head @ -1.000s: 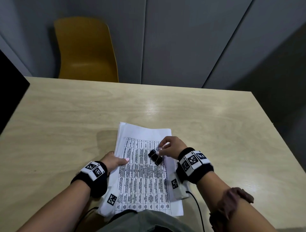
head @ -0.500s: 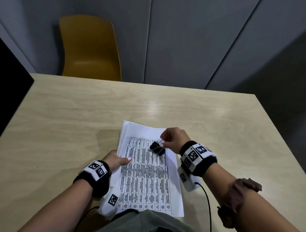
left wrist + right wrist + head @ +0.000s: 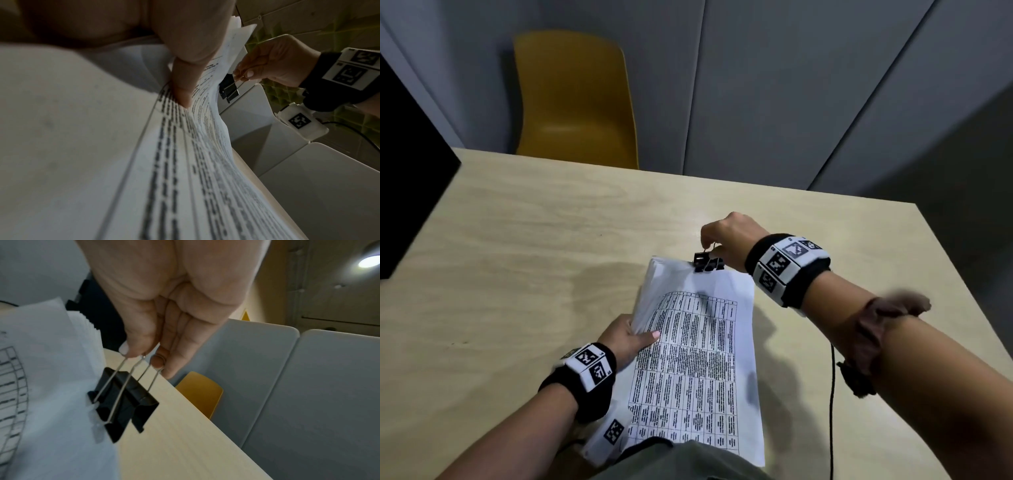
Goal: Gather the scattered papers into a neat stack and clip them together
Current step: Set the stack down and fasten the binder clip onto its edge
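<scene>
A stack of white papers (image 3: 698, 359) printed with a table lies at the near middle of the wooden table, its far end lifted. My left hand (image 3: 628, 337) grips the stack's left edge, thumb on top (image 3: 185, 81). My right hand (image 3: 726, 236) pinches the wire handles of a black binder clip (image 3: 708, 263) at the stack's far edge. In the right wrist view the binder clip (image 3: 123, 404) touches the paper edge (image 3: 61, 386), its mouth spread. Whether it bites the sheets I cannot tell.
A yellow chair (image 3: 575, 99) stands behind the table's far edge, before grey wall panels. A dark block (image 3: 407, 192) sits at the far left. A black cable (image 3: 832, 394) hangs from my right wrist. The bare table (image 3: 534, 240) spreads around the papers.
My right hand carried the clip from above the page's middle to the stack's far edge. My left hand went from resting on the stack to gripping its edge and lifting it.
</scene>
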